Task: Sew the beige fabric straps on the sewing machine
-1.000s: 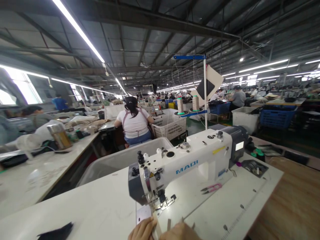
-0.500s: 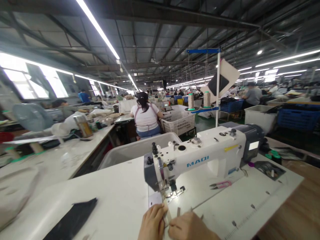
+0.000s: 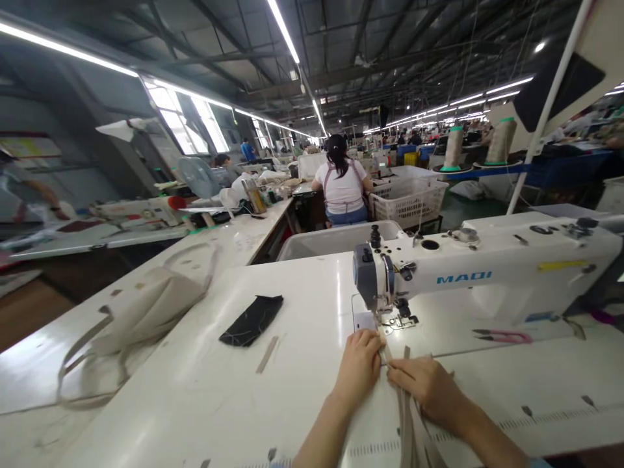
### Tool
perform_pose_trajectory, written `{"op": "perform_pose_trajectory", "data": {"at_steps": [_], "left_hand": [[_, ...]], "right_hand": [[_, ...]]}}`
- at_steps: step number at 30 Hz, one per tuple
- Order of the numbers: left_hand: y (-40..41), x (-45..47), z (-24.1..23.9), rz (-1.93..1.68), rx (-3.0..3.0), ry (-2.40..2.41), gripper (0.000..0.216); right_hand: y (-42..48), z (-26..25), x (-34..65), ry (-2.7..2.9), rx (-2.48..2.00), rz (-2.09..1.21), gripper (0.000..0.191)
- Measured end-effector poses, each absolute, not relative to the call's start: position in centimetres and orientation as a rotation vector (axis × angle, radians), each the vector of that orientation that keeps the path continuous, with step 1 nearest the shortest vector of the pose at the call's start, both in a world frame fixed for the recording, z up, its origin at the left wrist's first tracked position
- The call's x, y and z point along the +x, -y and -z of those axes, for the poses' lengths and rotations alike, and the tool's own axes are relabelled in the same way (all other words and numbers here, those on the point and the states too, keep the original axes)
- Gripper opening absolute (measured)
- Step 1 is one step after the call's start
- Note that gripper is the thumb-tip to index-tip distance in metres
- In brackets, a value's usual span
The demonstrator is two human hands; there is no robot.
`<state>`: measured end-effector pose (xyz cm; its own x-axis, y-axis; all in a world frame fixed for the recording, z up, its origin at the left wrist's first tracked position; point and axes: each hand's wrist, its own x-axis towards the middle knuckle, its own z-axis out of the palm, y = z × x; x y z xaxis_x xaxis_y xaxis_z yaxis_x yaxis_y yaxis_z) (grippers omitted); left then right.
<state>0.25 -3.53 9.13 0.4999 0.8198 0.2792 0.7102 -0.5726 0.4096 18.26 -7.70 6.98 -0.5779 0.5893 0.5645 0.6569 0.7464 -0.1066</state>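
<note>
A white sewing machine [image 3: 463, 273] stands on the table, its presser foot [image 3: 402, 320] just beyond my hands. My left hand [image 3: 361, 361] is closed, its fingertips pressing a beige fabric strip [image 3: 408, 432] close in front of the foot. Right beside it, my right hand [image 3: 426, 385] pinches the same strip, whose loose ends run down toward the table's front edge. The fingertips partly cover the piece between them. Pink-handled thread snips [image 3: 504, 336] lie on the machine bed to the right.
A black fabric piece [image 3: 252, 320] and a short beige strip [image 3: 267, 354] lie left of my hands. Farther left is a beige bag-like piece [image 3: 151, 312] with straps. A white bin [image 3: 336, 237] stands behind the table, with a seated co-worker [image 3: 340, 182] beyond. Thread cones [image 3: 501, 142] stand at right.
My view has swung left and down, so the machine appears farther right and more of the table and strip shows. Both hands remain at the strip in front of the presser foot.
</note>
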Motion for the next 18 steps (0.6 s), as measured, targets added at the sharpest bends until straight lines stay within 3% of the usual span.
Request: {"op": "perform_pose_trajectory", "data": {"at_steps": [12, 18], "left_hand": [[3.7, 0.2, -9.0, -0.616, 2.461, -1.331, 0.034], [4.2, 0.0, -8.6, -0.655, 2.42, -1.355, 0.031]], "right_hand": [[7.6, -5.7, 18.3, 2.355, -0.869, 0.187, 0.026], [7.5, -4.9, 17.8, 2.261, -0.784, 0.295, 0.037]]}}
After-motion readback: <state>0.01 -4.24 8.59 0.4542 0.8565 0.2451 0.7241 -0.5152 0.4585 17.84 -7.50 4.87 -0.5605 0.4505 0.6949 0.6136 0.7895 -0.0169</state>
